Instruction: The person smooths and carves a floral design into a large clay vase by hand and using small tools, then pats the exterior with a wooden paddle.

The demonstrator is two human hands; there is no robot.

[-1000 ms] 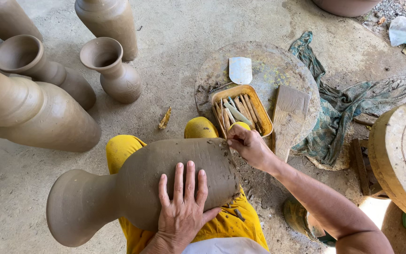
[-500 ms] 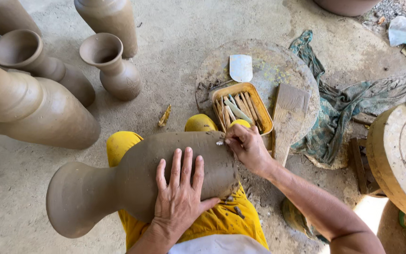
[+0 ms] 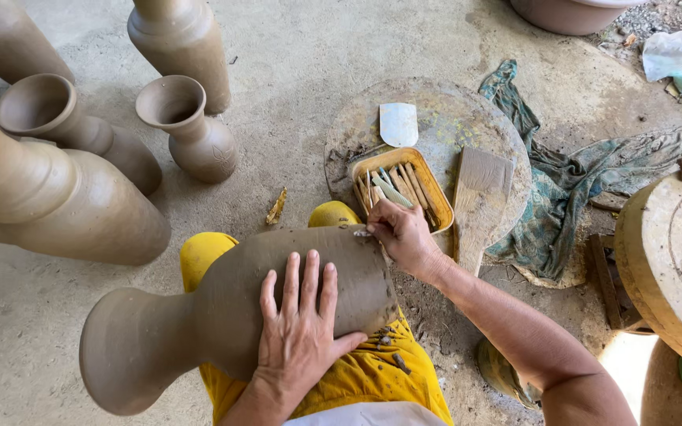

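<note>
Compared with the picture a second earlier, the right hand is sitting a little farther along the top edge of the raw clay vase, near its base end at centre frame, its fingers pinched shut on a small scraping tool whose tip is touching the clay; the scraping is judged to be creeping along that rim. The left hand is lying open and flat, fingers spread, pressing the vase's belly against the yellow-clad lap in the lower middle, much as before. Just above the right hand, a yellow tray of tools is resting on a round board beside a wooden paddle. Finished vases are standing at the upper left.
</note>
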